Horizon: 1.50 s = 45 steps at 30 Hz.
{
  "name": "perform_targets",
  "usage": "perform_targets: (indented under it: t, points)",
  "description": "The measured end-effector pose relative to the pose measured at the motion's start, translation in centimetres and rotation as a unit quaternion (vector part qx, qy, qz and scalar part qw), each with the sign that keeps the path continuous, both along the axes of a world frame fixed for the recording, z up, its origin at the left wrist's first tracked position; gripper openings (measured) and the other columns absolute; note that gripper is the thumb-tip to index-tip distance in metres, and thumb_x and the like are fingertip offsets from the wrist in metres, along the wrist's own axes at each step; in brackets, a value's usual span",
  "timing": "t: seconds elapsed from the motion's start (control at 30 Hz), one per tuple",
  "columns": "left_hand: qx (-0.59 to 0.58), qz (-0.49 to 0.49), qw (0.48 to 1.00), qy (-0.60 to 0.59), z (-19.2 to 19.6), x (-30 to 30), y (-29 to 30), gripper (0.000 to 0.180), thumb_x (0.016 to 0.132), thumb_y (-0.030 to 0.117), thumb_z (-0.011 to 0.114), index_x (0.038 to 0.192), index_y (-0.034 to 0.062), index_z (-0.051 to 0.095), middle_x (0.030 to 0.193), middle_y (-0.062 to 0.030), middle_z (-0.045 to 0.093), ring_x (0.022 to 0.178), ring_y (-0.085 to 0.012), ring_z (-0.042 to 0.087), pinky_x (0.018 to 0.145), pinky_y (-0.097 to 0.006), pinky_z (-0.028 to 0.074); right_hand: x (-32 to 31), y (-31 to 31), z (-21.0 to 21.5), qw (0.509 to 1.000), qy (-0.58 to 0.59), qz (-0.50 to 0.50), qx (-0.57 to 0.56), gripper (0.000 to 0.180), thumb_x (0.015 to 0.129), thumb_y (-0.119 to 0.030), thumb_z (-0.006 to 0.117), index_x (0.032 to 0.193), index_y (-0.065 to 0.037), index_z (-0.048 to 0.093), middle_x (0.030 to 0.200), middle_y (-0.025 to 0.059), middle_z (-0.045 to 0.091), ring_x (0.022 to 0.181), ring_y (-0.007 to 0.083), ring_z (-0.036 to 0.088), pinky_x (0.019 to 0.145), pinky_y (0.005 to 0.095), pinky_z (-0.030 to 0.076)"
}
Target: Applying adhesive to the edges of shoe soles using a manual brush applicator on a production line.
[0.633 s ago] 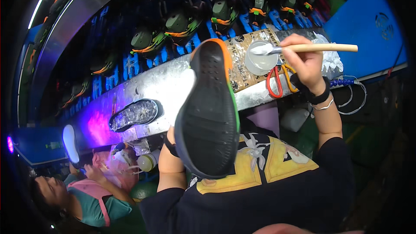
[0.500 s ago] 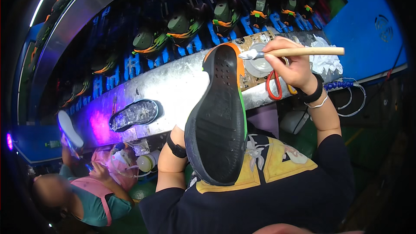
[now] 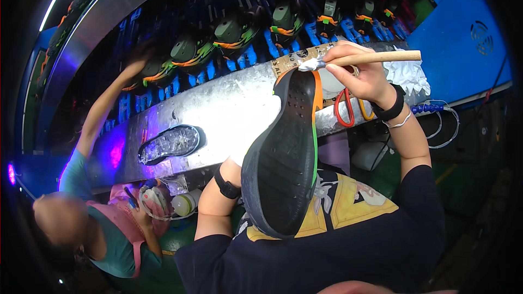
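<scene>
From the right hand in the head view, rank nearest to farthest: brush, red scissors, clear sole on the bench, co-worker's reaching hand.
1. Brush: held in the right hand.
2. Red scissors: just below it.
3. Clear sole: far left on the bench.
4. Co-worker's hand: farthest, upper left.

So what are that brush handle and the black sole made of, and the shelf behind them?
The brush handle looks like bare wood: pale tan, matt, round. The black sole seems to be rubber or a similar moulded plastic: dull black with small dimples, edged in orange and green. The shelf looks like sheet metal, silvery and mottled, throwing back a bright glare. The right hand holds the brush.
</scene>
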State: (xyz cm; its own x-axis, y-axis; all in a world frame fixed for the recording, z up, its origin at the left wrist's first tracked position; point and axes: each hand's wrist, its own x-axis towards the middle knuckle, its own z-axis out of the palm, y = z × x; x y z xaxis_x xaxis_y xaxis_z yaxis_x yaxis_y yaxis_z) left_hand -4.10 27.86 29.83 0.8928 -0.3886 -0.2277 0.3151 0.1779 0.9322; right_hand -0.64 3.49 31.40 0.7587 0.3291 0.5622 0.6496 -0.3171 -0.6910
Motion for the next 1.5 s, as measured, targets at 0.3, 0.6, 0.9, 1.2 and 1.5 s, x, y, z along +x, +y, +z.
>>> perform_targets:
  t: [0.3,0.6,0.9,1.2,1.5]
  points:
    - [-0.005,-0.012,1.0,0.012,0.2,-0.1,0.0,0.044,0.09,0.034,0.047,0.116,-0.0012,0.051,0.103,-0.0183,0.059,0.083,-0.0259,0.061,0.07,-0.035,0.053,-0.1,0.1,-0.5,0.999,-0.025,-0.025,-0.03,0.005,0.075,0.003,0.06,0.08,0.001,0.059,0.079,0.0086,0.06,0.059,0.0142,0.05,0.051,0.0252,0.038]
    - [-0.003,-0.027,0.999,0.021,-0.3,-0.1,0.3,0.04,0.091,0.03,0.048,0.114,-0.0016,0.053,0.102,-0.0163,0.06,0.082,-0.0221,0.062,0.07,-0.032,0.053,-2.0,0.8,-0.6,0.997,0.06,-0.043,-0.025,0.004,0.076,-0.001,0.059,0.08,-0.001,0.059,0.069,0.0039,0.054,0.054,0.0091,0.046,0.048,0.0225,0.034]
    - [-0.05,0.017,0.993,0.104,0.2,0.1,-0.1,0.024,0.086,0.022,0.058,0.099,0.0018,0.059,0.085,-0.0065,0.062,0.07,-0.0105,0.058,0.06,-0.023,0.048,-3.2,0.6,-0.1,0.977,0.206,0.014,0.059,0.006,0.077,-0.003,0.06,0.082,0.0,0.06,0.073,0.0023,0.055,0.059,0.0057,0.045,0.051,0.0205,0.034]
    - [0.036,0.008,0.999,-0.035,1.9,-0.2,0.0,0.024,0.089,0.016,0.055,0.102,-0.003,0.062,0.093,-0.0089,0.065,0.081,-0.0113,0.061,0.07,-0.024,0.05,-1.8,1.9,-1.1,0.991,0.014,-0.129,0.036,0.007,0.078,-0.001,0.06,0.084,0.001,0.058,0.075,0.0044,0.055,0.056,0.0064,0.045,0.049,0.0199,0.034]
    - [0.224,-0.014,0.96,-0.169,2.6,1.1,0.0,0.028,0.088,0.026,0.055,0.098,0.0004,0.063,0.078,-0.0053,0.064,0.068,-0.0091,0.056,0.062,-0.027,0.045,-2.7,3.5,-0.1,0.999,0.015,-0.024,0.019,0.004,0.073,0.002,0.058,0.076,-0.001,0.057,0.064,0.0036,0.051,0.048,0.0088,0.04,0.042,0.0233,0.03]
